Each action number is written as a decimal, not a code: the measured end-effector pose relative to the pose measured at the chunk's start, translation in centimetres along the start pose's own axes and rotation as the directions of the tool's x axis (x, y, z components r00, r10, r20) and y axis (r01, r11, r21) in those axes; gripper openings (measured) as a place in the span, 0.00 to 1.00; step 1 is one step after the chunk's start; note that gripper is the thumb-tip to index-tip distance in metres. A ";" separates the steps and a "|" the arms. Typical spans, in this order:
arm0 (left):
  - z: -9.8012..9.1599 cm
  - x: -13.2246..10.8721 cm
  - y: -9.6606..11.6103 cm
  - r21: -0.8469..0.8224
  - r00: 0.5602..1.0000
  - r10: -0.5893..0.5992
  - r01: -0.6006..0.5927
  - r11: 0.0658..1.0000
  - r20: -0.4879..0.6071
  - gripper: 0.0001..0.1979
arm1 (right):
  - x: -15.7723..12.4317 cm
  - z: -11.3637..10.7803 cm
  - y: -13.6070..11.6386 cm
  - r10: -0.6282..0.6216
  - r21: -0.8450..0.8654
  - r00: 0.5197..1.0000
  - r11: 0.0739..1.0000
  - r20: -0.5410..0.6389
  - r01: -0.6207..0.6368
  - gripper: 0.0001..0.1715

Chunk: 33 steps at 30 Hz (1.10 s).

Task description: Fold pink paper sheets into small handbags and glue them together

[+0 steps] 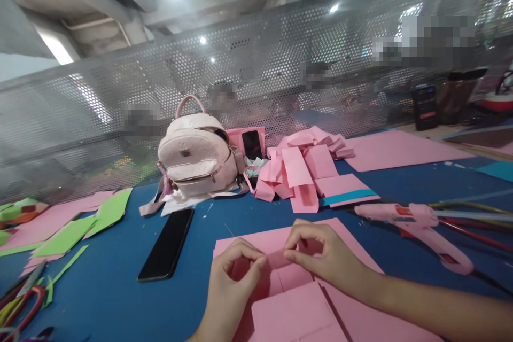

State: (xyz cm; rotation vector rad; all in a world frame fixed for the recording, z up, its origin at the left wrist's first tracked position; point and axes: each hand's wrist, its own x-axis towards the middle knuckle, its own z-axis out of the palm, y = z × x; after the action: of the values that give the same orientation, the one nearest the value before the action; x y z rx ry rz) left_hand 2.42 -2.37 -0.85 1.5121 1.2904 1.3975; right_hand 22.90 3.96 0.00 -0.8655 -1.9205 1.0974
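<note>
My left hand (236,283) and my right hand (320,251) face each other over a stack of pink paper sheets (352,251). Between them a small pink paper piece (277,259) is raised, each hand pinching one end with thumb and forefinger. Just below it, nearer to me, lies a folded pink paper piece (292,312) with a dark gap along its right edge. The other fingers of both hands are curled. How the raised piece joins the paper beneath it I cannot tell.
A black phone (166,246) lies to the left, with scissors (28,304) and green paper (66,235) beyond. At the back stand a pale backpack (196,152) and a pile of pink paper pieces (300,165). A pink glue gun (417,224) with its cord is on the right.
</note>
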 end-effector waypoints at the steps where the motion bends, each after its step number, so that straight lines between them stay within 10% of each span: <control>1: 0.0 0.0 0.0 0.000 1.000 0.001 -0.001 1.000 -0.003 0.08 | 0.0 0.0 0.0 0.000 0.001 1.000 1.000 -0.002 0.000 0.09; 33: 0.0 0.1 0.4 -0.062 0.999 -0.022 0.019 0.998 -0.046 0.10 | 0.1 -0.2 -0.1 0.001 -0.017 1.000 1.000 -0.004 -0.001 0.10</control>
State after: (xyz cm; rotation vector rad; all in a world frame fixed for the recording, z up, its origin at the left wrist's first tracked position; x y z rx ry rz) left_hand 2.53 -2.38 -0.45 1.4296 1.2759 1.4539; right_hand 23.01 4.10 0.25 -0.8777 -1.9287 1.0810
